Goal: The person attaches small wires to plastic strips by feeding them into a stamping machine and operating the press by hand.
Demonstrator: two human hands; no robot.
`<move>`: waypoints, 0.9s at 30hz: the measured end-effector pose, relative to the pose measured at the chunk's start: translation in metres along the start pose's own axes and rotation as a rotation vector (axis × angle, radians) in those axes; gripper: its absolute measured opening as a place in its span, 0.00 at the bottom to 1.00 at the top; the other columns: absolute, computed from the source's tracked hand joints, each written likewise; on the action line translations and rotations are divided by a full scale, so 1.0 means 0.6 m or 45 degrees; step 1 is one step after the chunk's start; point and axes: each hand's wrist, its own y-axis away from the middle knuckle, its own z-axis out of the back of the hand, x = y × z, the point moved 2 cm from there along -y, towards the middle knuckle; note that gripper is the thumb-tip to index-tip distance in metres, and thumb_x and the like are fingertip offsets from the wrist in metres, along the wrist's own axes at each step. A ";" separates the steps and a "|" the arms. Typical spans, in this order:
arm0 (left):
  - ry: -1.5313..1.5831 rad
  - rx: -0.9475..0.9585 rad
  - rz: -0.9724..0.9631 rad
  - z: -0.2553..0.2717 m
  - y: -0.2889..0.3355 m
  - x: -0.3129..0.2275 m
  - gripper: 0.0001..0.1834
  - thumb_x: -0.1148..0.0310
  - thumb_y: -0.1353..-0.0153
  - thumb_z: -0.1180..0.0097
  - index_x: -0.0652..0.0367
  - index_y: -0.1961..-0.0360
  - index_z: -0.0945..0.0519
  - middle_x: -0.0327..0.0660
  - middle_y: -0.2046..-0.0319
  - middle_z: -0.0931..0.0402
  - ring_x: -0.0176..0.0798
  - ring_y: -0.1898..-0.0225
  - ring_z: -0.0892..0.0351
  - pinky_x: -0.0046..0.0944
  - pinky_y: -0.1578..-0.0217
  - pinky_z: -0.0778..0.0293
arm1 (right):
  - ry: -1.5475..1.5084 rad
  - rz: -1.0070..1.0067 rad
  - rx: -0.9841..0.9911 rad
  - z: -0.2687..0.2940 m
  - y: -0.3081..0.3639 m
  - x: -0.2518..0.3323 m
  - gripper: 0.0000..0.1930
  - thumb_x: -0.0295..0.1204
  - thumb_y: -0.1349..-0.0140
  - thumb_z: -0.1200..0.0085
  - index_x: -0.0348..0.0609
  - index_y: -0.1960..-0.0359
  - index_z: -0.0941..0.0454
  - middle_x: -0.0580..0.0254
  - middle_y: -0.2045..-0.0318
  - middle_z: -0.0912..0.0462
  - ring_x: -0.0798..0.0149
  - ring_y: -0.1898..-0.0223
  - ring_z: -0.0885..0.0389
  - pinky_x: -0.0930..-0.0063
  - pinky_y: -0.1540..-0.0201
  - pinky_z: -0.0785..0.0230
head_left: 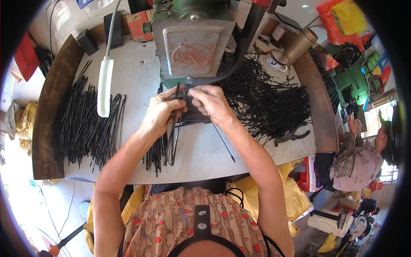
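Observation:
Both my hands meet just below the front of a green machine with a grey metal plate [192, 47]. My left hand [162, 111] is closed on a few thin black rods [174, 141], which hang down past the fingers. In my right hand [212, 105], pinched by thumb and fingers, is one thin black rod [222, 143] slanting down to the right. Its upper end, near the left fingertips, is hard to make out. Beneath my left forearm lies a small bundle of black rods [155, 156] at the table's front edge.
A neat pile of black rods [85, 128] covers the left; a tangled heap [265, 94] covers the right. Pliers [292, 136] lie by the heap. A white lamp [105, 88] hangs over the table [205, 165]. A mug [276, 62] stands back right. Another person [357, 167] sits further right.

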 end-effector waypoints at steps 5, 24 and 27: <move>-0.153 -0.056 0.019 0.016 0.014 -0.004 0.11 0.75 0.51 0.46 0.62 0.65 0.30 0.40 0.81 0.27 0.24 0.87 0.36 0.22 0.90 0.46 | 0.067 -0.072 0.023 -0.003 0.022 0.008 0.09 0.30 0.44 0.50 0.34 0.71 0.28 0.69 0.85 0.32 0.82 0.88 0.42 0.88 0.89 0.55; 0.091 -0.041 -0.085 0.004 -0.011 0.004 0.12 0.77 0.52 0.44 0.57 0.72 0.36 0.40 0.82 0.28 0.22 0.89 0.43 0.23 0.90 0.52 | -0.054 0.058 -0.028 -0.021 0.009 -0.003 0.07 0.28 0.43 0.52 0.36 0.75 0.29 0.68 0.84 0.30 0.81 0.87 0.40 0.88 0.88 0.52; 0.139 -0.029 -0.075 0.007 -0.017 0.010 0.12 0.78 0.52 0.44 0.57 0.72 0.36 0.39 0.82 0.28 0.22 0.89 0.43 0.23 0.89 0.52 | -0.052 0.094 -0.008 -0.023 0.007 -0.005 0.08 0.28 0.43 0.53 0.36 0.76 0.29 0.66 0.83 0.29 0.80 0.88 0.40 0.87 0.89 0.51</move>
